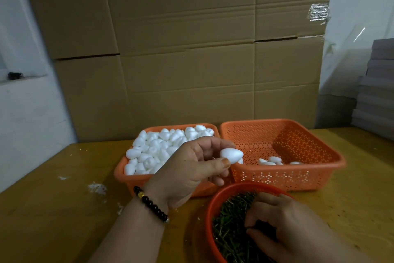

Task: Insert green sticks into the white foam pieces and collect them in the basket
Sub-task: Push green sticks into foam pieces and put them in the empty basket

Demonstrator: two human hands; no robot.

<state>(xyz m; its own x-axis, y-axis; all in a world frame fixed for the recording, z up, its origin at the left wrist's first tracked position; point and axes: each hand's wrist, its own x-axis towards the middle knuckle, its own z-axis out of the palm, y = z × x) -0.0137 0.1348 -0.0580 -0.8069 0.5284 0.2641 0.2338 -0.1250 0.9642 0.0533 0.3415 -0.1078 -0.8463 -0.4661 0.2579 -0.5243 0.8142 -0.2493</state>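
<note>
My left hand (187, 169) holds a white egg-shaped foam piece (231, 155) between thumb and fingers, above the gap between two orange baskets. The left basket (128, 179) is heaped with white foam pieces (157, 147). The right basket (298, 177) holds a few foam pieces (273, 160) on its floor. My right hand (283, 224) reaches into a round orange bowl (210, 209) full of green sticks (230, 226), fingers curled down among them; whether it pinches a stick is hidden.
A yellow-brown table (64, 209) carries white foam crumbs (97, 188) at the left. Large cardboard boxes (181, 49) stand right behind the baskets. Grey stacked sheets (375, 92) sit at the far right.
</note>
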